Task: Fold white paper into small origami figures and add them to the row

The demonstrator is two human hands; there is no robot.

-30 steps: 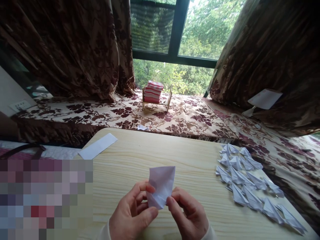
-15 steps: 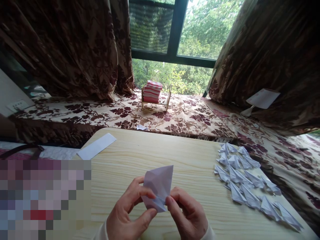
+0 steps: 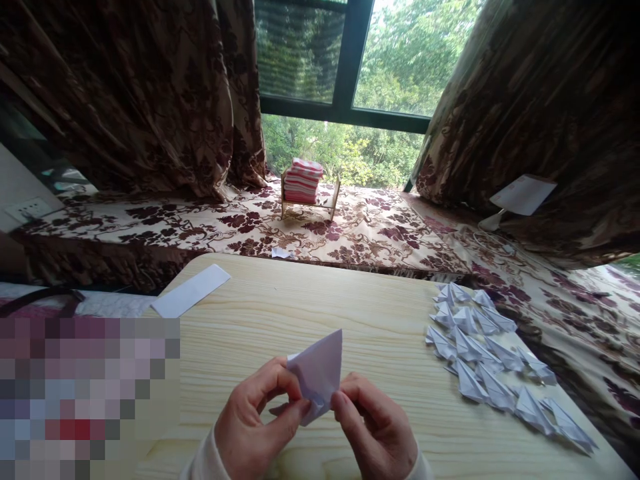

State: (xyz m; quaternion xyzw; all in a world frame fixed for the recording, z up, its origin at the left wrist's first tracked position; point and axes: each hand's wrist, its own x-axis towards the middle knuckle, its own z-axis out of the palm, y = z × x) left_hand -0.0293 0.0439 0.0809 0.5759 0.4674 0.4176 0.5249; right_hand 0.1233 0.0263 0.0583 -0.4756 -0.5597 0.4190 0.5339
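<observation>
A partly folded sheet of white paper (image 3: 323, 363) is held up above the table between both hands. My left hand (image 3: 257, 413) pinches its lower left part, thumb in front and curled fingers at the left edge and behind. With thumb and forefinger, my right hand (image 3: 373, 423) grips the lower right corner. The top corner of the paper points up and away from me. Creases and a small folded flap show near the left thumb; the back of the sheet is hidden.
Several folded white paper pieces (image 3: 480, 360) lie in rows at the table's right side. A white paper strip (image 3: 193, 291) rests at the far left corner of the wooden table (image 3: 300, 293). Beyond stand a small rack with striped cloths (image 3: 303, 181) and a white lamp (image 3: 523, 195).
My left thumb and fingers have closed further on the paper, pressing at its lower fold, and the sheet has bent and tilted slightly. My right hand keeps its pinch. The view shifted slightly.
</observation>
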